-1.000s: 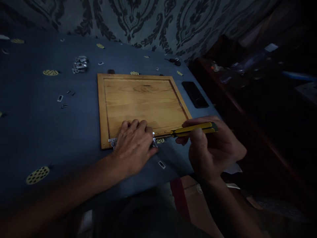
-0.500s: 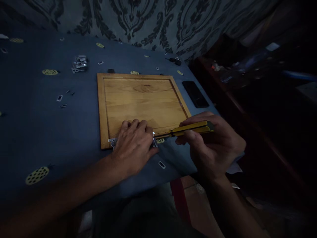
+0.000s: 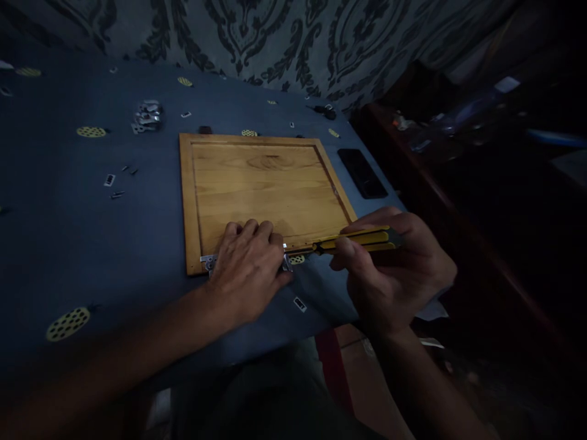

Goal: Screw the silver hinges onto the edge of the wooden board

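A framed wooden panel (image 3: 270, 183) lies flat on the table. My left hand (image 3: 250, 269) grips its near edge with curled fingers, the thumb toward me. Metal fittings that look like hinges show on either side of that hand: a left one (image 3: 210, 263) on the panel's near left corner and a right one (image 3: 287, 263) beside the thumb. My right hand (image 3: 389, 263) is closed around the yellow and dark handle of a screwdriver (image 3: 367, 238). The shaft lies nearly level along the near edge, its tip at the right fitting. What lies under my left palm is hidden.
A blue patterned cloth (image 3: 151, 232) covers the table. Metal hinges are piled (image 3: 147, 116) at the back left, with several small screws (image 3: 118, 195) nearer. A black phone (image 3: 362, 174) lies right of the panel, keys (image 3: 323, 111) behind it. A dark red furniture edge (image 3: 458, 201) runs along the right.
The screwdriver handle has turned slightly in my right hand, and its thumb and fingers have shifted a little. My left hand and the panel have stayed in place.
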The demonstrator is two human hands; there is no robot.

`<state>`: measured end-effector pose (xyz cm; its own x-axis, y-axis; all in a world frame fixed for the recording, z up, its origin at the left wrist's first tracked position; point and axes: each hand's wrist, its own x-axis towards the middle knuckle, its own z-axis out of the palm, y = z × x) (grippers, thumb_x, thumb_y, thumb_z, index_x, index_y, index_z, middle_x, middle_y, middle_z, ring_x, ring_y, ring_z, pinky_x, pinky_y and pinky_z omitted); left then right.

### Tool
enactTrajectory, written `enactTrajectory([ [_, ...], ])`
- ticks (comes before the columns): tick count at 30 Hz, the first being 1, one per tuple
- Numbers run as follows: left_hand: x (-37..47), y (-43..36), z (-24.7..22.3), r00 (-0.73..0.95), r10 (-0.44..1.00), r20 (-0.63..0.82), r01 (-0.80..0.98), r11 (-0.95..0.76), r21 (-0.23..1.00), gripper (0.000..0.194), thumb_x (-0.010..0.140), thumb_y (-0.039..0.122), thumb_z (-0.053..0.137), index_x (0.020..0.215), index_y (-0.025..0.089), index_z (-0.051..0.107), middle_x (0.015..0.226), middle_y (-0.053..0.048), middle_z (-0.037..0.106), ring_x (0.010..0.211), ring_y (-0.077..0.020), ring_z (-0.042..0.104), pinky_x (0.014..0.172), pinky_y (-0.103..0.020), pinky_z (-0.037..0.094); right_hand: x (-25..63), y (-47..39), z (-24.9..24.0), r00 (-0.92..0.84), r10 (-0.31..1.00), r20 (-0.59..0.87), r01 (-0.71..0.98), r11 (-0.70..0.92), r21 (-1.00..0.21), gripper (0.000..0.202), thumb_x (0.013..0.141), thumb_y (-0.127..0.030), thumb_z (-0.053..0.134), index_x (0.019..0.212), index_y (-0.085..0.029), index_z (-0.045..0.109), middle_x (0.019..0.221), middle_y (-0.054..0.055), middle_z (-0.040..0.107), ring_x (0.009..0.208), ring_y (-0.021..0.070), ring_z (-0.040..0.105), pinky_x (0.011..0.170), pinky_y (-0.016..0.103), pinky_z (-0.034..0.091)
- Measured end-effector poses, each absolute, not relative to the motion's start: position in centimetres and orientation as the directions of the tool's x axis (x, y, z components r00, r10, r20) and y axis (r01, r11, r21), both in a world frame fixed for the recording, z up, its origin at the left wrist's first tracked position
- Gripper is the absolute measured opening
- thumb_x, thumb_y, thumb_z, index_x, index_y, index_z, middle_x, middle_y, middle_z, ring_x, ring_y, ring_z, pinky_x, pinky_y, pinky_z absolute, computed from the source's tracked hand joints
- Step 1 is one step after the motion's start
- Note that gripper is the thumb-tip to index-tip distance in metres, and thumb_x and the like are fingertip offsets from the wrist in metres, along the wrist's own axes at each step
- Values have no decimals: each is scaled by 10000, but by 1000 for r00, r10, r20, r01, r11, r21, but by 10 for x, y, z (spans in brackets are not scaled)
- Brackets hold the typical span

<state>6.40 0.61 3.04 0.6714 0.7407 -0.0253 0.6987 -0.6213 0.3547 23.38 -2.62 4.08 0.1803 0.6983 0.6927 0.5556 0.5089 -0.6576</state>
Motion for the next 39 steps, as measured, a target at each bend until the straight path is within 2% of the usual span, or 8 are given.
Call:
enactTrajectory([
  [5, 63, 6, 27, 671, 742, -1, 696, -629, 348, 300, 950, 418, 700, 1079, 149, 666, 1082, -89, 651, 1095, -302, 583, 957, -454, 429, 235, -27, 39, 155, 686, 711, 583, 517, -627, 150, 866, -296, 799, 809, -273, 663, 700, -30, 633, 480, 112, 506, 388, 294, 417],
  [8, 63, 7, 28, 673, 739, -18, 697, -626, 349, 311, 950, 422, 702, 1091, 149, 660, 1101, -92, 649, 1103, -302, 583, 956, -450, 430, 239, -28, 38, 156, 579, 801, 615, 577, -537, 79, 877, -277, 780, 920, -256, 717, 737, -20, 662, 519, 120, 561, 395, 285, 445],
  [11, 63, 7, 30, 673, 739, -40, 701, -619, 354, 320, 957, 437, 689, 1097, 151, 658, 1099, -93, 646, 1094, -300, 584, 957, -453, 430, 241, -31, 41, 170, 470, 866, 630, 624, -462, 102, 885, -236, 757, 984, -212, 749, 773, -1, 679, 537, 106, 587, 400, 262, 440],
  [15, 62, 6, 28, 671, 741, -19, 699, -625, 347, 329, 950, 438, 695, 1091, 143, 659, 1101, -101, 643, 1107, -310, 583, 964, -465, 429, 239, -33, 43, 217, 534, 817, 603, 585, -543, 64, 906, -242, 738, 962, -212, 743, 792, 5, 687, 490, 94, 563, 375, 259, 423],
  [20, 62, 5, 24, 672, 740, 27, 684, -635, 358, 316, 944, 424, 706, 1083, 144, 660, 1086, -93, 645, 1105, -312, 591, 961, -469, 438, 237, -36, 38, 199, 624, 755, 554, 564, -612, 74, 904, -247, 745, 968, -209, 742, 843, 9, 688, 503, 101, 612, 391, 275, 486],
  [26, 62, 6, 26, 672, 740, 12, 690, -632, 353, 306, 948, 412, 701, 1070, 133, 669, 1083, -100, 648, 1108, -319, 590, 961, -478, 442, 241, -35, 33, 147, 638, 756, 574, 568, -590, 58, 922, -244, 730, 973, -218, 729, 761, -16, 685, 557, 120, 645, 490, 297, 522],
  [32, 62, 6, 29, 679, 734, -9, 690, -635, 347, 297, 949, 413, 700, 1060, 139, 667, 1082, -99, 651, 1106, -317, 588, 954, -466, 439, 241, -33, 34, 123, 657, 744, 589, 555, -588, 43, 938, -271, 706, 974, -252, 722, 788, -10, 690, 536, 127, 631, 455, 306, 516],
  [39, 62, 6, 28, 675, 737, 2, 691, -634, 347, 293, 950, 410, 695, 1065, 143, 664, 1080, -97, 645, 1103, -307, 577, 955, -449, 425, 242, -34, 35, 108, 673, 732, 582, 554, -596, 59, 918, -229, 731, 976, -242, 723, 824, -12, 693, 522, 106, 615, 451, 294, 509],
])
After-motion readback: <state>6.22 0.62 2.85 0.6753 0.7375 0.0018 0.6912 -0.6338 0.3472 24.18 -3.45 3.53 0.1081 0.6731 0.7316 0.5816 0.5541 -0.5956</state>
